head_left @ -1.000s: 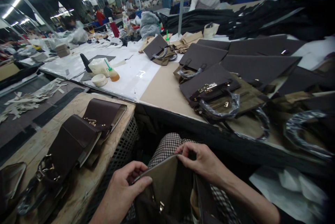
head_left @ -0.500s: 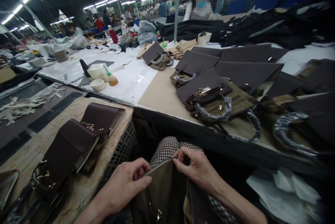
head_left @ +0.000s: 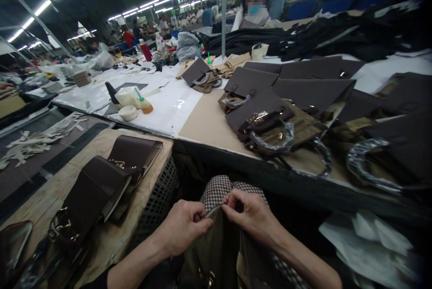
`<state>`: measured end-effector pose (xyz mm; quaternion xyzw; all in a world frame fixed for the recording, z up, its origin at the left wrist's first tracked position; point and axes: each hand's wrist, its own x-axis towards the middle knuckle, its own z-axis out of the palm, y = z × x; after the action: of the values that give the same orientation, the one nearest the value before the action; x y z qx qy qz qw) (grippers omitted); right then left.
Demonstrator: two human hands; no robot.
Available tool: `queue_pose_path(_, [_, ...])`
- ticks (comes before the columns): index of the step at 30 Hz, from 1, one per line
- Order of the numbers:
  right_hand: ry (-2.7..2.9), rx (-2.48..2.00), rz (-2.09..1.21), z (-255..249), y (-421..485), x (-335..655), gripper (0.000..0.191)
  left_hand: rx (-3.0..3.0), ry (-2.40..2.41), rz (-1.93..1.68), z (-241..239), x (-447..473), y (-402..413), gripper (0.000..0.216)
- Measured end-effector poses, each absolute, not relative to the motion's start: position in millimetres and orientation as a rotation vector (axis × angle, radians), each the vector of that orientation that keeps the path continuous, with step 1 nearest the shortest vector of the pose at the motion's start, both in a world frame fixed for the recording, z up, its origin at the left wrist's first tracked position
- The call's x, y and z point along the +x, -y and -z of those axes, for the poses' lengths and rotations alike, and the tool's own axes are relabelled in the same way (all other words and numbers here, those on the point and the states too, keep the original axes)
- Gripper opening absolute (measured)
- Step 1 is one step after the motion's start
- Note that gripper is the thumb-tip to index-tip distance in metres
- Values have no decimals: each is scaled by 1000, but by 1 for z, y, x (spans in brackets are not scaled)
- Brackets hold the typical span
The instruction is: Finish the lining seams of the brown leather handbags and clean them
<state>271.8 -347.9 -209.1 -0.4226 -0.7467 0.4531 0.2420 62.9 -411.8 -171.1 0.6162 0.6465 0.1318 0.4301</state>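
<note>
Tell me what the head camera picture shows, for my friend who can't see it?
Two bare hands, the left hand and the right hand, pinch the top edge of an olive-brown fabric bag panel held over a checked lap. Dark brown leather handbags with plastic-wrapped handles crowd the long worktable ahead, and brown flap pieces lie on a wooden bench at left.

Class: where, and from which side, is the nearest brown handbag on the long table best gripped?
Grip the brown handbag by its film-wrapped loop handle, from the near table edge: the handle arches clear of the flat-lying body, facing the seated person.
</note>
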Motion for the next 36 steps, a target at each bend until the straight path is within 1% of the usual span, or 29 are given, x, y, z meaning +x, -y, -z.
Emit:
queue_pose_path(2, [2051, -1142, -1258, 207, 349, 270, 19, 1560, -1644, -336, 165, 61, 416, 28])
queue_pose_path(4, [2055, -1128, -1276, 205, 349, 269, 19, 1521, -1619, -337, 157, 55, 421, 22])
queue_pose_path(7, [2045, -1137, -1279, 204, 349, 271, 20, 1402, -1560, -368, 147, 43, 434, 24])
queue_pose_path(11, [2009, -1161, -1307, 206, 349, 276, 22, 1222, -1633, -465, 143, 33, 460, 20])
queue_pose_path(15, [1988, -1152, -1350, 207, 349, 281, 22, 1041, -1577, -573, 142, 35, 477, 25])
queue_pose_path(19, [1972, -1144, -1362, 208, 350, 283, 22, 952, -1536, -619, 140, 37, 478, 33])
queue_pose_path(25, [1992, -1121, -1356, 210, 352, 283, 22, 803, -1511, -664, 148, 36, 470, 32])
queue_pose_path(28, [1985, -1095, -1363, 210, 353, 283, 22, 856, -1542, -618, 153, 40, 471, 29])
queue_pose_path(33, [1982, -1069, -1370, 206, 355, 280, 20, 1253, -1800, -468, 152, 49, 474, 18])
queue_pose_path(36, [1969, -1054, -1395, 201, 354, 281, 21, 1384, -1822, -348, 144, 47, 468, 12])
